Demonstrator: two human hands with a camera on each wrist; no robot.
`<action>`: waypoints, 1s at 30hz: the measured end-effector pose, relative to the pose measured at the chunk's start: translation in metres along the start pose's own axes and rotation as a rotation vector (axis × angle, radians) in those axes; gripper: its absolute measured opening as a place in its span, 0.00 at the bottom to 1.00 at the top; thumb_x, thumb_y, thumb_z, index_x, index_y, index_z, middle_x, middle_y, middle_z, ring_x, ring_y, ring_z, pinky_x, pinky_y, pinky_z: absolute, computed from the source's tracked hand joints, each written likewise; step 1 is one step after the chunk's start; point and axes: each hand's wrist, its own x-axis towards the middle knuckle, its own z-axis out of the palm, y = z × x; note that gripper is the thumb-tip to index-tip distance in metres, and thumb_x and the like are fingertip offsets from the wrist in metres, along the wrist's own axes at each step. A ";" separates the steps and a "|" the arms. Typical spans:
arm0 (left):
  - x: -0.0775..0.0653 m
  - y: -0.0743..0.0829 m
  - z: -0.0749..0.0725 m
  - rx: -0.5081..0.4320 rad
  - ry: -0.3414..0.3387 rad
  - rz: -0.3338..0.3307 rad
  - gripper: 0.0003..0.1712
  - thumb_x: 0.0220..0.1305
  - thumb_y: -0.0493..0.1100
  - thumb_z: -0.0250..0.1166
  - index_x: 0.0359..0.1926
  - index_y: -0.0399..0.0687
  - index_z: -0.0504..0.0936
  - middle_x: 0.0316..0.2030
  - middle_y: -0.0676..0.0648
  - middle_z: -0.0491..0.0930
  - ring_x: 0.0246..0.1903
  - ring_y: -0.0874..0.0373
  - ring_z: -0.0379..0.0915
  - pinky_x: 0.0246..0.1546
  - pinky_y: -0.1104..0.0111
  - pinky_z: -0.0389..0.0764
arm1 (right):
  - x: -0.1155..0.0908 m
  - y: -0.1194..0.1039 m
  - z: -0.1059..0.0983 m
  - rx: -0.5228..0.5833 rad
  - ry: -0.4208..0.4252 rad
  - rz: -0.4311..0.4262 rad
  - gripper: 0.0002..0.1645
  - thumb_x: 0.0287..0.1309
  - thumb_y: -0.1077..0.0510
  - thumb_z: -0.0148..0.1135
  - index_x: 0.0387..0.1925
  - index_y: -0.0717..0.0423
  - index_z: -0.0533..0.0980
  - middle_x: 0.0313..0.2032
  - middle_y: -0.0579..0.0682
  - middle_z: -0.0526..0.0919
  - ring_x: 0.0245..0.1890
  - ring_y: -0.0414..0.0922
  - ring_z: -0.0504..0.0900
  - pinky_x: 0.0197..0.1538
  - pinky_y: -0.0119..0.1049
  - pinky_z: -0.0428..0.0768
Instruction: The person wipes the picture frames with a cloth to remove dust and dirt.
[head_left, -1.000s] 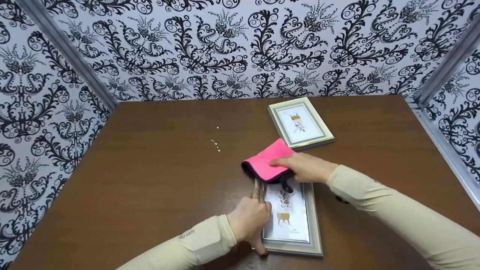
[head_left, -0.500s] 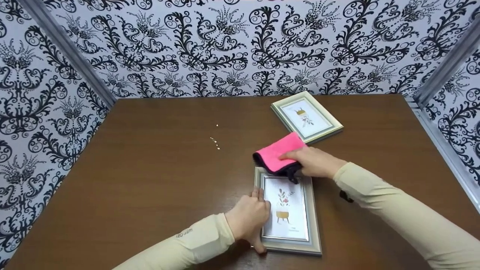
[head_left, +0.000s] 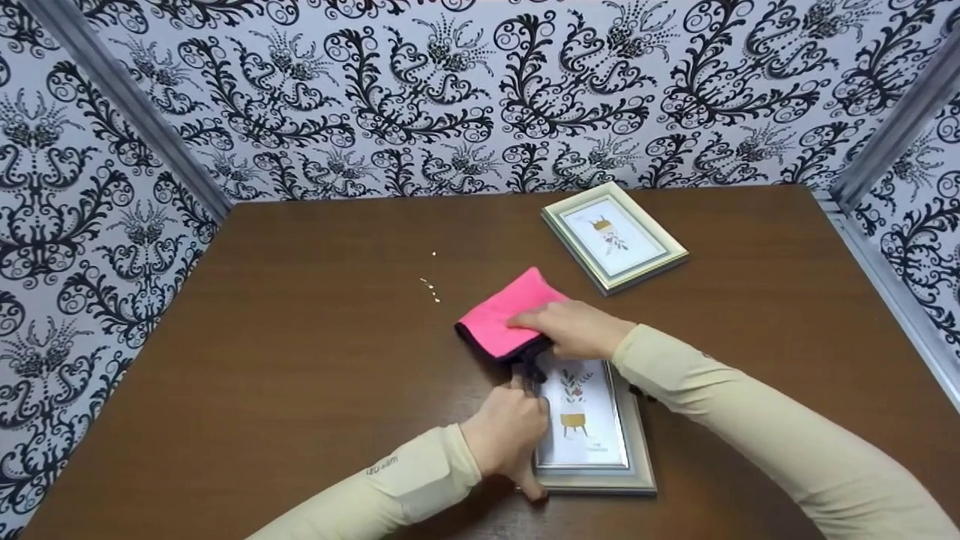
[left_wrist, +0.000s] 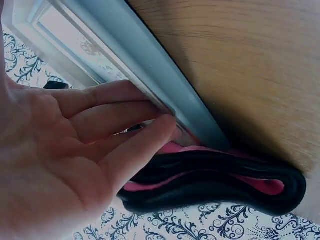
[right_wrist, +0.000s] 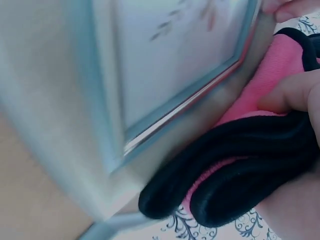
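A folded pink cloth [head_left: 510, 311] with black edging lies across the far end of the near picture frame [head_left: 637, 450]. My right hand [head_left: 581, 328] grips the cloth, thumb on top, and presses it on the frame's far rim; its other fingers are mostly hidden beneath. In the right wrist view, the cloth's black folded edges [right_wrist: 235, 185] lie against the frame border. My left hand [head_left: 510, 427] rests along the frame's left side, thumb at the near left corner. Seen from the left wrist, its fairly straight fingers [left_wrist: 135, 155] touch the side of the frame.
Beyond the cloth, a second picture frame [head_left: 615, 236] with a stool drawing lies turned at an angle on the brown table [head_left: 300, 337]. Small white specks [head_left: 431, 289] dot the tabletop left of it. Patterned wall panels [head_left: 450, 97] enclose the back and sides.
My right hand first slid the cloth slightly right and away, then swept it left toward my left hand. The far frame shifted a little right and back. My left hand stayed on the near frame.
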 end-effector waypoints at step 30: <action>-0.003 -0.002 0.005 0.004 0.055 0.035 0.46 0.23 0.87 0.63 0.29 0.52 0.82 0.25 0.55 0.77 0.23 0.58 0.72 0.18 0.68 0.73 | 0.005 -0.015 0.000 -0.021 0.035 0.033 0.32 0.45 0.71 0.64 0.57 0.60 0.74 0.46 0.57 0.82 0.43 0.54 0.81 0.52 0.47 0.76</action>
